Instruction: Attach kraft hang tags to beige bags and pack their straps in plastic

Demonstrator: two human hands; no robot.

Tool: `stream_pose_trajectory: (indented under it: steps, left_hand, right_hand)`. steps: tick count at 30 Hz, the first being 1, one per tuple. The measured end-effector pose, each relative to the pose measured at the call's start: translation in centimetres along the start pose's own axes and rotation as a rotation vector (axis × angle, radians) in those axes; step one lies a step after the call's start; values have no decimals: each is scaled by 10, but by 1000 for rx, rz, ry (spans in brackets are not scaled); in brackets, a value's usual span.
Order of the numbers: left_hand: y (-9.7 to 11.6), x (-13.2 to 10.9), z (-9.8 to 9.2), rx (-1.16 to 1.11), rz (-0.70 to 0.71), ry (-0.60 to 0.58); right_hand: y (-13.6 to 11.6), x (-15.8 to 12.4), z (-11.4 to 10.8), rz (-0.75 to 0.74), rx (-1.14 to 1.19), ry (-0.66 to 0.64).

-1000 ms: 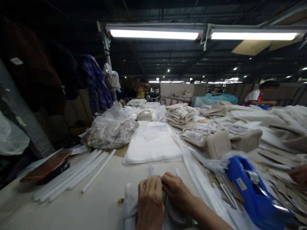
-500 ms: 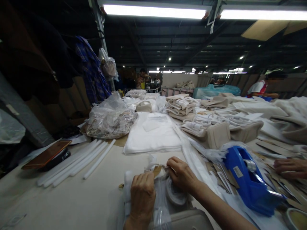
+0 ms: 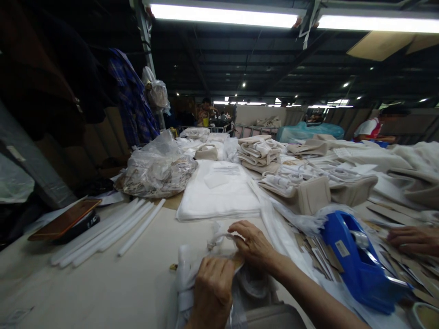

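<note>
My left hand (image 3: pixel 212 290) is curled shut on the near part of a clear plastic bag (image 3: pixel 219 242) that lies on the beige table (image 3: pixel 113 283) in front of me. My right hand (image 3: pixel 252 244) pinches the far edge of the same bag, fingers closed on the crumpled plastic. Inside or under the bag I make out a roll of white tape or ribbon (image 3: pixel 254 283) and a beige fabric piece (image 3: pixel 270 317). A white rolled piece (image 3: pixel 183 278) lies just left of my left hand.
A blue tape dispenser (image 3: pixel 356 260) stands to the right; another person's hand (image 3: pixel 411 240) rests beyond it on cardboard pieces. Several white tubes (image 3: pixel 113 237) and a phone (image 3: pixel 65 221) lie to the left. A folded white cloth stack (image 3: pixel 219 196), a filled plastic bag (image 3: pixel 157 171) and beige bags (image 3: pixel 312 194) lie farther back.
My right hand has lifted the bag's far edge up and slightly left. My left hand shifted right and lower over the bag. The view barely moved since half a second ago.
</note>
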State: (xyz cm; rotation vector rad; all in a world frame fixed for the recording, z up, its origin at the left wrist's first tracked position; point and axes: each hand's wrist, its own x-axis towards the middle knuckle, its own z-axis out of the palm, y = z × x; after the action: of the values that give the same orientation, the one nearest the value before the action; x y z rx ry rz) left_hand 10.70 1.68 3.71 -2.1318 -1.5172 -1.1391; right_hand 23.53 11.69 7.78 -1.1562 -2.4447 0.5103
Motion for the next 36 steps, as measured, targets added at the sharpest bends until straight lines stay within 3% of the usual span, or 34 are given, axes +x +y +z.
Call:
stream_pose_trajectory:
  steps: [10, 17, 19, 24, 26, 28, 31, 36]
  left_hand:
    - [3, 5, -3, -98, 57, 50]
    - [2, 3, -4, -24, 11, -33]
    - [3, 4, -3, -39, 21, -7]
    - [1, 8, -4, -181, -84, 255]
    - [-1, 9, -7, -203, -101, 271]
    - [-2, 12, -11, -208, -102, 246]
    - [-6, 25, -13, -269, -190, 163]
    - [-18, 63, 4, -67, -499, -263]
  right_hand:
    - [-10, 25, -10, 145, -188, -170]
    - [-3, 29, -9, 210, -193, -180]
    - [-2, 28, -7, 181, -163, -158]
    - [-2, 16, -13, -79, 44, -167]
    - [0, 9, -22, -172, 155, -207]
    - [4, 4, -29, -213, 260, -227]
    - [11, 5, -29, -156, 403, -189]
    - [23, 17, -12, 26, 603, 15]
